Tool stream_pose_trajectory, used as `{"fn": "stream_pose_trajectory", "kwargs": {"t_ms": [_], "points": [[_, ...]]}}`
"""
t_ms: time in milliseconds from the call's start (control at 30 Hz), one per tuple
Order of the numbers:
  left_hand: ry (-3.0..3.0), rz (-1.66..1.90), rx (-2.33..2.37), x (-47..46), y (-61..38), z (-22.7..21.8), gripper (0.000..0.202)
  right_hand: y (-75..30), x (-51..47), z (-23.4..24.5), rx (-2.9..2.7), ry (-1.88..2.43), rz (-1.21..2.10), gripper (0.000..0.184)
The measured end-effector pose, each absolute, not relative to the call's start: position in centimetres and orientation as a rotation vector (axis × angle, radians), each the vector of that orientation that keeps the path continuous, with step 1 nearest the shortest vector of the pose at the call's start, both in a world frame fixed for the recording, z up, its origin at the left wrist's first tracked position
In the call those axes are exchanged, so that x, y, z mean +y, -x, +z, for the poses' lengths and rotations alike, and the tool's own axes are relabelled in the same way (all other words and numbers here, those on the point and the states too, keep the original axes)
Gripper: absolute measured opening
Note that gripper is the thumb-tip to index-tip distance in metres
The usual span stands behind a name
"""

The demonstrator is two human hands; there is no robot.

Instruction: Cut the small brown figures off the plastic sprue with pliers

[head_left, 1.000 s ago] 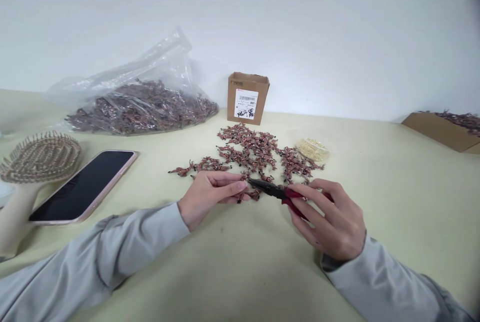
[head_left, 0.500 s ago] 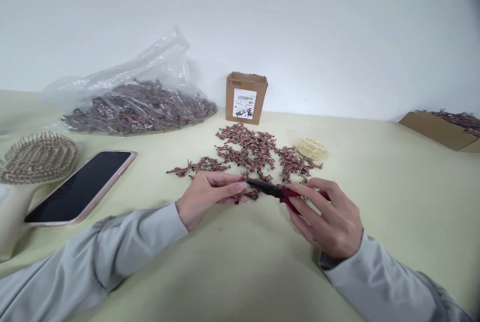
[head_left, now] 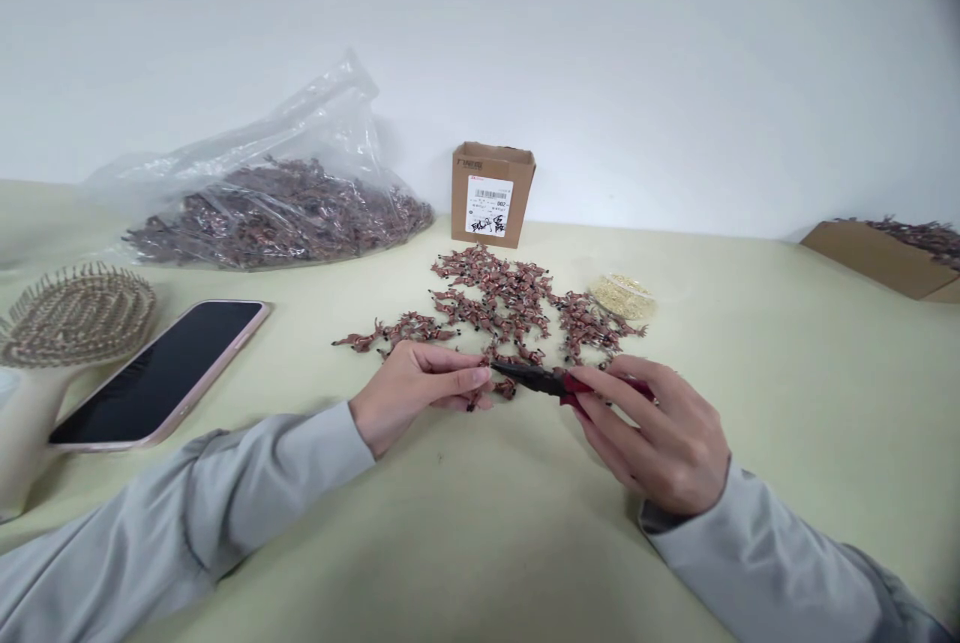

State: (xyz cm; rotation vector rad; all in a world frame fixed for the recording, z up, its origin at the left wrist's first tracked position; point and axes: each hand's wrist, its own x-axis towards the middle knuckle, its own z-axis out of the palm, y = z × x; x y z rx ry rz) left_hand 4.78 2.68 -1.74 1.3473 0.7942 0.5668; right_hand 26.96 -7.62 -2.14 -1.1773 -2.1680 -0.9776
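Observation:
My left hand (head_left: 420,385) pinches a small brown animal figurine (head_left: 474,397) between thumb and fingers; most of it is hidden by them. Red-handled pliers (head_left: 531,378) with dark jaws are gripped in my right hand (head_left: 660,433). Their tips meet the figurine at my left fingertips; whether the jaws are fully closed on it is too small to tell. Just beyond both hands spreads a loose pile of brown figurines (head_left: 491,293), with dark feet and some shiny bits among them. A small clear bag of gold-coloured pieces (head_left: 622,296) lies at the pile's right side.
A cardboard box (head_left: 493,198) with a white label stands behind the pile. To the left are a large clear bag of figurines (head_left: 285,213), a phone (head_left: 161,373) and a hairbrush (head_left: 79,318). Another carton (head_left: 874,258) holding brown pieces sits at far right.
Hardly anything differs. My right hand and the pliers have tilted very slightly, and the figurine in my left fingers has shifted a touch to the left.

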Motion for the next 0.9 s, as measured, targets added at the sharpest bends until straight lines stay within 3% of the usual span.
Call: {"fn": "stream_pose_trajectory", "kwargs": {"t_ms": [167, 467, 733, 900], "points": [[-1.443, 0.561, 0.797, 2.58, -4.73, -1.53, 0.018, -27.09, -7.87, -1.96, -2.182, 1.138, -0.846, 0.015], [-1.591, 0.605, 0.766, 2.49, -4.67, -1.24, 0.010, -27.26, -7.71, -1.76, -2.167, 1.099, -0.092, 0.019], [-1.817, 0.885, 0.732, 2.48, -4.67, -1.68, 0.010, -27.22, -7.91, -1.39, -1.908, 1.190, 0.565, 0.008], [-2.001, 0.991, 0.742, 2.10, -4.47, -1.36, 0.009, -27.13, -8.05, -1.39, -1.687, 1.295, 0.939, 0.012]]}}
